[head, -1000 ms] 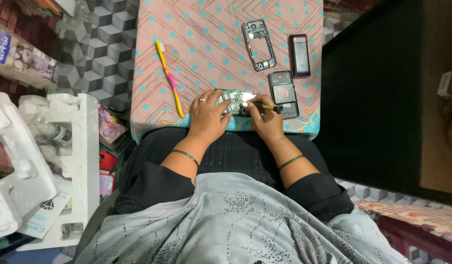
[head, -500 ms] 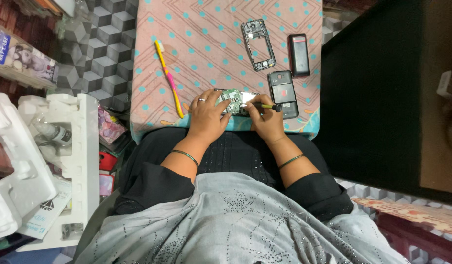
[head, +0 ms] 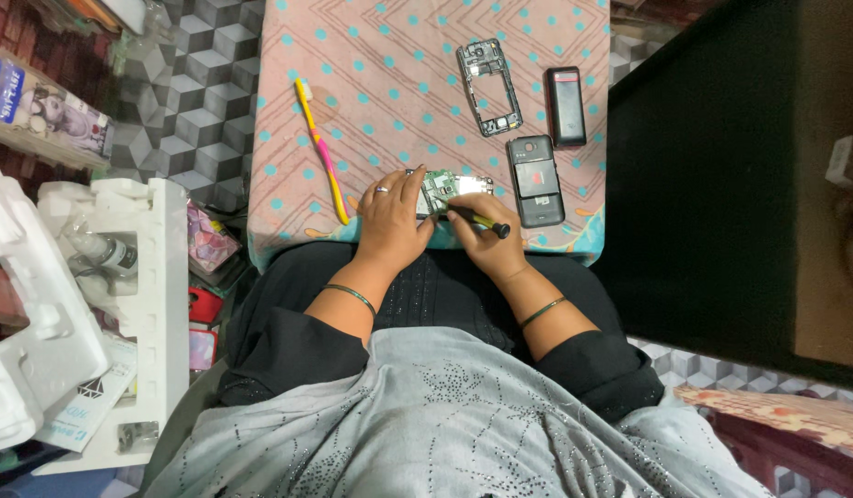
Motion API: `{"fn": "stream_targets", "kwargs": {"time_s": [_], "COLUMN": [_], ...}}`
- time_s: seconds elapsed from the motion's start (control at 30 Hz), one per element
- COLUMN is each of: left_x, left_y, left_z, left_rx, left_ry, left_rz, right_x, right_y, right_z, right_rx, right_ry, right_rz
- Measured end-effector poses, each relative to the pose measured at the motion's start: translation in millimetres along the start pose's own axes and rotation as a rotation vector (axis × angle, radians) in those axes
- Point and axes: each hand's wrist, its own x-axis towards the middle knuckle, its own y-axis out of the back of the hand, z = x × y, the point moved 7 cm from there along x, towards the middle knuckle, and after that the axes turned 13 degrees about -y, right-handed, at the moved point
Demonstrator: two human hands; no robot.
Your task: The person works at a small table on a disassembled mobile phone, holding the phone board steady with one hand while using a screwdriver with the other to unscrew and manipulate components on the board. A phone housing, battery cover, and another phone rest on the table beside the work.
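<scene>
The circuit board [head: 442, 190] sits near the bottom edge of the cloth-covered surface [head: 399, 92], about the middle of the frame. It's pinned down by the left hand [head: 392, 219], fingers curled over its left side. A thin dark tool [head: 480, 219] is gripped pen-style in the right hand [head: 486, 242], tip resting on the board's lower right part.

Looks like fine work on the board, so a few tips. The board should be kept flat and pressed at the edge only, so the components aren't covered by fingers. The tool is best held close to the tip, with the wrist rested on the surface for steadiness. Light pressure is enough, probably; a slip could scratch tracks.

The phone frame [head: 488, 87], the black phone body [head: 535, 181] and the small dark battery [head: 566, 105] are laid out upper right, well out of the way. The yellow-pink toothbrush [head: 321, 152] is parked just left of the hands.
</scene>
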Motion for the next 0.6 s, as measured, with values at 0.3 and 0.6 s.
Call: {"fn": "stream_targets", "kwargs": {"time_s": [0.3,0.6], "left_x": [1.5,1.7], "left_y": [0.9,-0.3], "left_z": [0.1,-1.0], "left_rx": [-0.006,0.000], "left_ry": [0.006,0.010], "left_rz": [-0.008,-0.002], "right_x": [0.7,1.6], "right_y": [-7.8,-9.3], "right_z": [-3.9,-4.0], "right_rx": [-0.120,-0.089], "right_ry": [0.041,0.022], "right_rz": [0.003,-0.035]}}
